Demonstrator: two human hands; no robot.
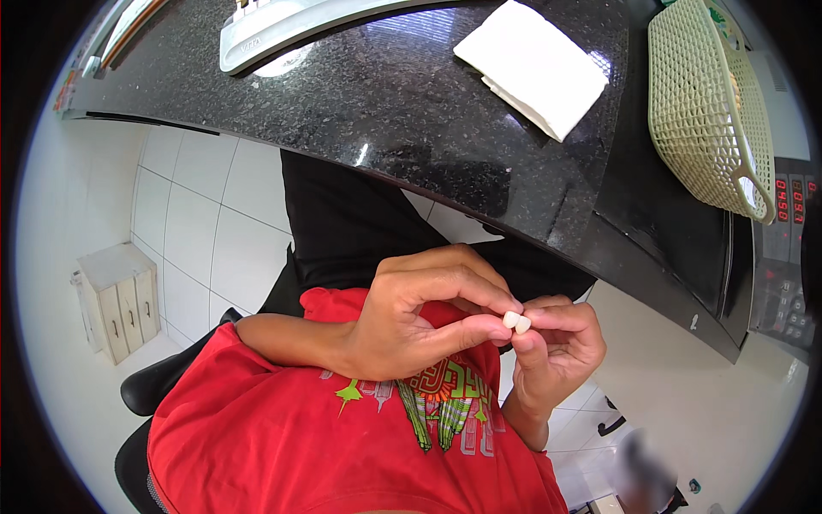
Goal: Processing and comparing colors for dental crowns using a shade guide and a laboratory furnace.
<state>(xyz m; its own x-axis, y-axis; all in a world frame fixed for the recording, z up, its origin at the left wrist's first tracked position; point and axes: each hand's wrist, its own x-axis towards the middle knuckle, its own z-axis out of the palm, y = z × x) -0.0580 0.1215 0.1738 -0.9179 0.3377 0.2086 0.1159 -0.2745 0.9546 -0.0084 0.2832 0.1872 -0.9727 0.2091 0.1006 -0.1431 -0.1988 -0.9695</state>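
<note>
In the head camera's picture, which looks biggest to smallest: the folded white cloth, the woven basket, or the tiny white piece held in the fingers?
1. Woven basket, though the cloth comes close.
2. Folded white cloth.
3. Small white piece, pinched between left hand and right hand.

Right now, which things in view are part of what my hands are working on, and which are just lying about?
In hand:
small white tooth-shaped piece, pinched between left hand and right hand fingertips.

Lying about:
folded white cloth
cream plastic lattice basket
pale grey curved tray
black speckled stone counter
</note>
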